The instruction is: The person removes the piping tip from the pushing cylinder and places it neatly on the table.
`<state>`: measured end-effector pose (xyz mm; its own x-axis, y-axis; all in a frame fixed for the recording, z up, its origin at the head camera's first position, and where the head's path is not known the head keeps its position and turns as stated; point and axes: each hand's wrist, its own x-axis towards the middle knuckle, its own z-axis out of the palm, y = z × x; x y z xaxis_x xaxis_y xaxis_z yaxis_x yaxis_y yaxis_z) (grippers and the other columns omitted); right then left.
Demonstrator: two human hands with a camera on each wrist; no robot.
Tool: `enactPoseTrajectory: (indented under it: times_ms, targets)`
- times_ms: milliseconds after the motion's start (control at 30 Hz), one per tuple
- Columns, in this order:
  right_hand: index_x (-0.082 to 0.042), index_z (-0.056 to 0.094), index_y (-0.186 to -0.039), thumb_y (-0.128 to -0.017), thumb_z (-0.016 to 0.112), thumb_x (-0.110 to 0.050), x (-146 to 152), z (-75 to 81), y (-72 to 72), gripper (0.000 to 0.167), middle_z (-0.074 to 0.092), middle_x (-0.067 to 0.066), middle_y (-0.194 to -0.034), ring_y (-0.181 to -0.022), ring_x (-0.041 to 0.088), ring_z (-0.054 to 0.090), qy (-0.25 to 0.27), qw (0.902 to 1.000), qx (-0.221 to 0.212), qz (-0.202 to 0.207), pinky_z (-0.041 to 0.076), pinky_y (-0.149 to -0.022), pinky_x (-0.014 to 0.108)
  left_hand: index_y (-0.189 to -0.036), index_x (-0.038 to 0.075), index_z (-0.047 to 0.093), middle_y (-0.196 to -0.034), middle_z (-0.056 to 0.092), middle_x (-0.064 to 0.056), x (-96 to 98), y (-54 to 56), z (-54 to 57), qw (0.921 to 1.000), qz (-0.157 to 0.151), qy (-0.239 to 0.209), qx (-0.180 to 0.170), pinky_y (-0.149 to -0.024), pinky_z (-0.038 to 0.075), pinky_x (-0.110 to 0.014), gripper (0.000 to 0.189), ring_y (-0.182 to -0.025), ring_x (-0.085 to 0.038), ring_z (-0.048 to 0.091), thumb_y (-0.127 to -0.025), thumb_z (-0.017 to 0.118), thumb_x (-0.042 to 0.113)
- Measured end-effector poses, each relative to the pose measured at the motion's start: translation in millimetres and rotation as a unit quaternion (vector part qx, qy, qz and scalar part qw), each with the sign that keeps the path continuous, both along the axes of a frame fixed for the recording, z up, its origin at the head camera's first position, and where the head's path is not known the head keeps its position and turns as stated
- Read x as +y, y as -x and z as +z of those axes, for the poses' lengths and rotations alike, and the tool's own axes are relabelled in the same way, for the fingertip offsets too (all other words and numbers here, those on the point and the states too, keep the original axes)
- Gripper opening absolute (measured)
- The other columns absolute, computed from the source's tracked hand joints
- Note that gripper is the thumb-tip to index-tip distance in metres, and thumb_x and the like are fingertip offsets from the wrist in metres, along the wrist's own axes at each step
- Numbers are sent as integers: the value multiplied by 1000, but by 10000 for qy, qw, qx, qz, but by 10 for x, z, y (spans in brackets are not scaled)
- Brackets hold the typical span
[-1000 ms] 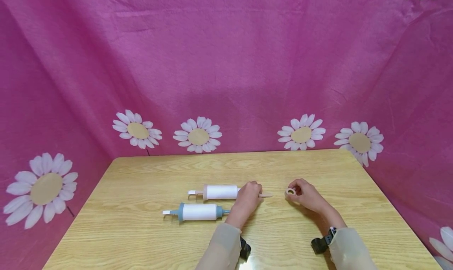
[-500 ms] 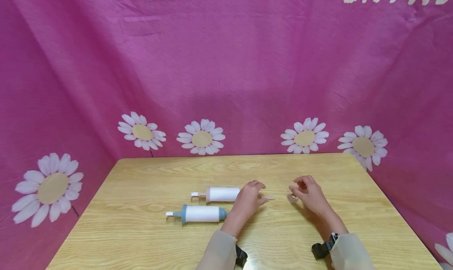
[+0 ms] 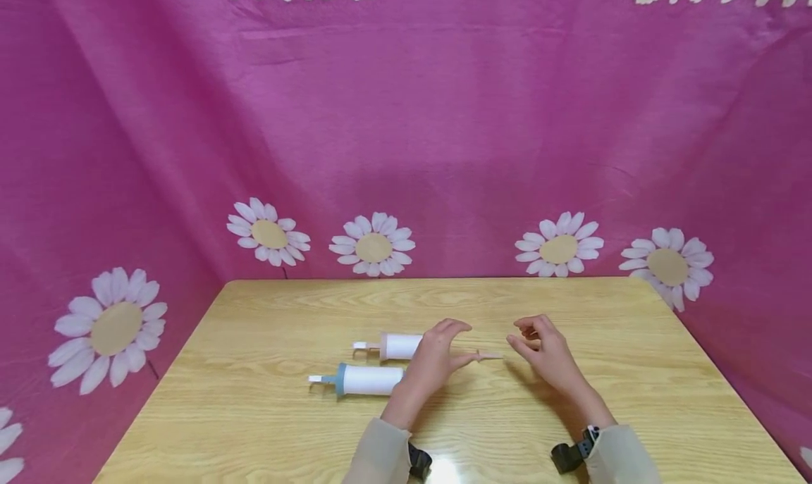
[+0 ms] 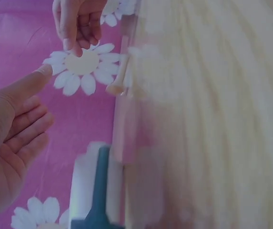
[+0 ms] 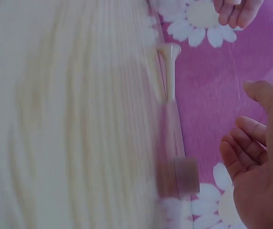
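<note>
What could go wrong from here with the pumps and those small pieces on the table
The slim flared piece lies between the left hand and right hand, so either might knock it. The blue-ended hand pump, on its side near the left hand, could roll if bumped. The small round piece, blurred near the right hand, might get nudged.

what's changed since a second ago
The right hand has let go of the tan ring, which now shows blurred near it in the right wrist view. The left hand, curled at the pale tip before, has opened and moved left. The pink-ended tube and the blue-ended tube lie on the table as they were.
</note>
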<state>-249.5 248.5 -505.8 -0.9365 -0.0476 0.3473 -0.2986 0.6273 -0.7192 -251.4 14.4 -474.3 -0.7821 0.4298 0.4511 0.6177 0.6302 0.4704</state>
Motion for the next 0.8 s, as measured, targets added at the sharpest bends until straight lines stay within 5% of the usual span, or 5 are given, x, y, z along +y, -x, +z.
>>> enactPoseTrajectory:
  times_ms: [467, 800]
  targets:
    - [-2, 63, -112, -88, 73, -16, -529, -27, -42, 30, 58, 13, -100, -92, 17, 58, -31, 9986, 237, 473, 55, -80, 26, -123, 12, 64, -122, 66, -3, -669, -72, 113, 9992, -21, -328, -243, -97, 55, -36, 49, -115, -20, 64, -80, 81, 29]
    - [-1, 63, -111, -83, 77, -14, -890, 25, -45, 34, 58, 11, -98, -90, 22, 57, -27, 9925, 546, 1089, 55, -75, 28, -118, 8, 66, -117, 68, -5, -1123, -105, 38, 9980, -20, -577, 270, -91, 57, -35, 53, -109, -20, 66, -72, 87, 24]
